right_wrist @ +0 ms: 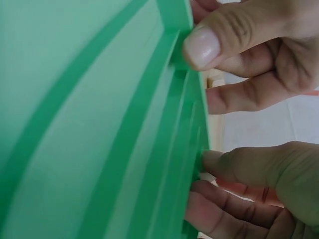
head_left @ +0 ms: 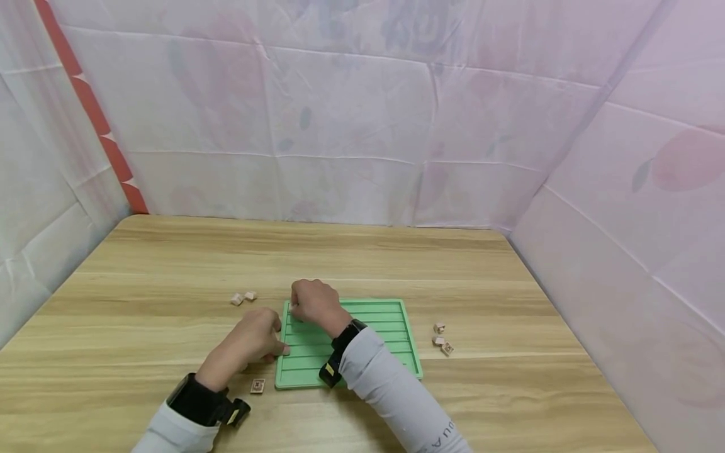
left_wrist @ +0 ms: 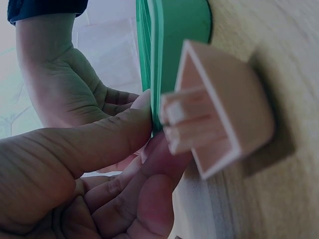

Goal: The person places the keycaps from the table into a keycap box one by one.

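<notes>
A green ridged tray (head_left: pixel 306 379) lies on the wooden table, below both hands. My left hand (head_left: pixel 249 340) grips its left edge, the thumb over the rim and the fingers curled outside, as the left wrist view shows. Farther along that edge, near the far left corner, my right hand (head_left: pixel 317 305) pinches the rim between thumb and fingers. The right wrist view has both hands at the edge, the right hand (right_wrist: pixel 259 184) below the left. A small beige block (head_left: pixel 257 386) rests left of the tray; close up, this block (left_wrist: pixel 234 99) shows a hollow face with raised bars inside.
Two small beige blocks (head_left: pixel 236 299) lie beyond my left hand. Another three blocks (head_left: pixel 438 340) are grouped right of the tray. Pale printed sheeting (head_left: pixel 351 126) rises behind the wooden table (head_left: pixel 510 384) and along its sides.
</notes>
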A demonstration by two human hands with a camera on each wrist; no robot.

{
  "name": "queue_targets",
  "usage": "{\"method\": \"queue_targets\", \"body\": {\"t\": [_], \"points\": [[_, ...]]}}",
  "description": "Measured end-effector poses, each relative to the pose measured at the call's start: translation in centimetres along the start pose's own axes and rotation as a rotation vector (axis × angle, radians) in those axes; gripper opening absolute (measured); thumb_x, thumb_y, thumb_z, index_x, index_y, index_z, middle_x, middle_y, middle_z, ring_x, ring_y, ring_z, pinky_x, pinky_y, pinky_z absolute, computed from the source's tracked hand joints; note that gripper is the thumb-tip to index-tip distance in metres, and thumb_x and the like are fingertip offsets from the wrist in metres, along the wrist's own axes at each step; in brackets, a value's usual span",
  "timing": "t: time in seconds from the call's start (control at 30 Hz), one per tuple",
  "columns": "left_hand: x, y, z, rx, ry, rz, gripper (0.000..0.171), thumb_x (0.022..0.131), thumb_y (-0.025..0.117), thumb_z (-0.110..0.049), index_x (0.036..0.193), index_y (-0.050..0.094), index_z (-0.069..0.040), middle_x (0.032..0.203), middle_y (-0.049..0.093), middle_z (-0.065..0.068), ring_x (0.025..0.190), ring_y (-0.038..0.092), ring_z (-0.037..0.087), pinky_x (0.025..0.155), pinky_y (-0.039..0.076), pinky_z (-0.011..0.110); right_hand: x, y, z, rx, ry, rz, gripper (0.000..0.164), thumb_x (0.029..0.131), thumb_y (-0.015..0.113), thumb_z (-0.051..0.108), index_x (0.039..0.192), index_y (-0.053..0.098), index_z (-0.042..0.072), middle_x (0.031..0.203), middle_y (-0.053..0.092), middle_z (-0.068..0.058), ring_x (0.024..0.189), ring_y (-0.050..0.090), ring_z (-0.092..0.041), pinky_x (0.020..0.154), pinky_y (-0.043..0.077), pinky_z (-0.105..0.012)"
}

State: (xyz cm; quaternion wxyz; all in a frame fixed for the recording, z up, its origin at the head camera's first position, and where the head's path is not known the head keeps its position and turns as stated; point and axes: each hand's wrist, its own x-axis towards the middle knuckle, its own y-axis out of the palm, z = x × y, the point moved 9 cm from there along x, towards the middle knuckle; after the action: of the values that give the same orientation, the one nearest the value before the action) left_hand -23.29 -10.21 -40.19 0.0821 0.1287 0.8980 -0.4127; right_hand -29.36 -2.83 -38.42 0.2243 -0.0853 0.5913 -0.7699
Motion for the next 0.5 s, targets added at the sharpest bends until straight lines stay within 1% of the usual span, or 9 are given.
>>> {"method": "queue_targets", "body": {"t": [0.07,0.23,0.37,0.43,0.5], "points": [[0.0,0.0,0.0,0.002,0.002,0.0,0.026,0.071,0.08,-0.006,0.075,0.055,-0.002,0.055,0.055,0.006,0.046,0.054,0.015,0.047,0.035,0.025,-0.1,-0.1,0.1,-0.006,-0.001,0.012,0.004,0.083,0.065,0.014,0.085,0.063,0.014,0.075,0.057,0.005,0.06,0.049,-0.01,0.05,0.04,-0.026],[0.1,0.1,0.1,-0.003,0.004,0.006,0.026,0.07,0.08,-0.005,0.081,0.057,0.001,0.056,0.055,0.005,0.047,0.055,0.015,0.048,0.038,0.027,-0.7,-0.4,0.7,-0.035,-0.011,0.054,0.018,0.082,0.068,0.017,0.099,0.064,0.014,0.091,0.063,0.002,0.068,0.053,-0.012,0.055,0.044,-0.028],[0.2,0.1,0.1,-0.008,0.007,0.007,0.028,0.07,0.08,-0.005,0.086,0.058,0.004,0.057,0.056,0.005,0.048,0.055,0.015,0.049,0.04,0.027,-1.3,-0.6,1.2,-0.09,-0.034,0.083,0.025,0.082,0.071,0.018,0.105,0.065,0.014,0.098,0.065,0.002,0.074,0.057,-0.013,0.057,0.046,-0.028],[0.2,0.1,0.1,-0.007,0.006,0.007,0.029,0.07,0.08,-0.005,0.087,0.058,0.004,0.057,0.056,0.005,0.048,0.055,0.015,0.049,0.04,0.027,-1.6,-0.7,1.4,-0.121,-0.052,0.094,0.029,0.08,0.073,0.019,0.108,0.065,0.014,0.101,0.064,0.003,0.079,0.058,-0.013,0.059,0.046,-0.028],[0.2,0.1,0.1,-0.008,0.004,0.007,0.027,0.071,0.08,-0.005,0.084,0.058,0.003,0.057,0.056,0.005,0.048,0.055,0.015,0.049,0.039,0.027,-1.9,-0.8,1.6,-0.144,-0.068,0.102,0.032,0.08,0.075,0.02,0.109,0.065,0.013,0.102,0.063,0.002,0.084,0.058,-0.013,0.06,0.047,-0.028]]}}
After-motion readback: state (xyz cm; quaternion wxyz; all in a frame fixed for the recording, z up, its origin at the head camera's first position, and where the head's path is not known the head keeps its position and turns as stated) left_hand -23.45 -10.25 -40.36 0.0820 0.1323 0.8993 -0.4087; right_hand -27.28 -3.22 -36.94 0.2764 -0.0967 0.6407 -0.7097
